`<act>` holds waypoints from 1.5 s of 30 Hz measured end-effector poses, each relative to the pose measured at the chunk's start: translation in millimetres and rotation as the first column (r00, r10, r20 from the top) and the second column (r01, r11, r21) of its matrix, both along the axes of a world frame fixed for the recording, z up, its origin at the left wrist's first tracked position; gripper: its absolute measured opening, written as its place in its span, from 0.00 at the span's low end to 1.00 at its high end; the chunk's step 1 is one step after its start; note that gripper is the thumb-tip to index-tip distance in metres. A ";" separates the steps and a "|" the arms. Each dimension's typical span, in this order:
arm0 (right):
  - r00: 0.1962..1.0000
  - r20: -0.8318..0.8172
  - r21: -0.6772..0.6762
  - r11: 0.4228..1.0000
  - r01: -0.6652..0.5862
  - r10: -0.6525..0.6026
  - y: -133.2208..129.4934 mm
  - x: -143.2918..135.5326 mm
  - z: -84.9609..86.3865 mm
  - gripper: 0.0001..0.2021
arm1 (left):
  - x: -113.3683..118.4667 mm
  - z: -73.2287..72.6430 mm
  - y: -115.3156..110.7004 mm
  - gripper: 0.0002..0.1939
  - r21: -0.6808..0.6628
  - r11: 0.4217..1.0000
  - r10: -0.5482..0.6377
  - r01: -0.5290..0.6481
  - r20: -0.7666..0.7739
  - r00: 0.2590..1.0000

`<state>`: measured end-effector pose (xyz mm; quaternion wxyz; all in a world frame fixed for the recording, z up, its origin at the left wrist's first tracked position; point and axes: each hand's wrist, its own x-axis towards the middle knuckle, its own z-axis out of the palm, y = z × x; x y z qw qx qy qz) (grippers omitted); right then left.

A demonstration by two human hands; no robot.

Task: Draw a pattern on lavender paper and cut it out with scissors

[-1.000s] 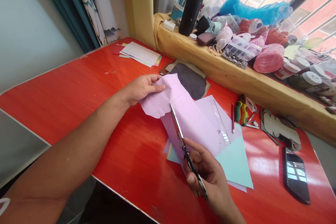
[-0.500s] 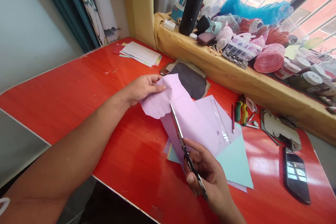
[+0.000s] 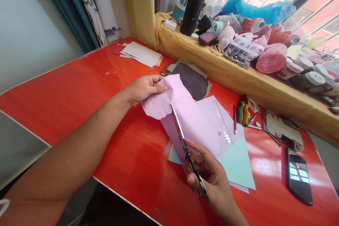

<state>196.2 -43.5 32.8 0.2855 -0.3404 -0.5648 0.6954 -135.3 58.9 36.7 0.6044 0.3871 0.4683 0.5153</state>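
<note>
My left hand [image 3: 148,88] pinches the upper left part of a lilac sheet of paper [image 3: 190,113], thumb on top, lifting that end off the table. Faint drawn lines and a cut, curved edge show on the raised part. In my right hand [image 3: 206,174] is a pair of scissors [image 3: 182,139], its handles partly hidden by my fingers. The blades look closed or nearly so, and their tip lies against the lilac paper just below my left thumb. Beneath are another lilac sheet and a light blue sheet [image 3: 239,162].
On the red table [image 3: 71,91] lie a clear ruler [image 3: 221,123], a pencil [image 3: 235,118], pliers [image 3: 243,113], a phone [image 3: 299,176], dark cut pieces [image 3: 192,79] and a paper stack [image 3: 143,53]. A ledge [image 3: 190,49] crowded with jars and craft supplies runs along the back.
</note>
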 end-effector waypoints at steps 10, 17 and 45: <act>1.000 -0.009 0.004 1.000 -0.009 0.009 1.7 0.2 -1.9 0.30 | 1.0 -0.2 0.9 0.25 0.000 1.000 0.015 -0.015 0.009 1.000; 1.000 -0.011 0.007 1.000 -0.010 0.010 1.5 1.3 -1.4 0.29 | 1.9 -1.1 1.3 0.23 0.003 1.000 0.026 -0.026 0.007 1.000; 0.998 -0.058 -0.013 1.000 -0.023 0.022 2.2 0.8 -2.3 0.29 | 1.7 1.8 0.3 0.26 -0.026 0.999 0.026 -0.026 0.011 1.000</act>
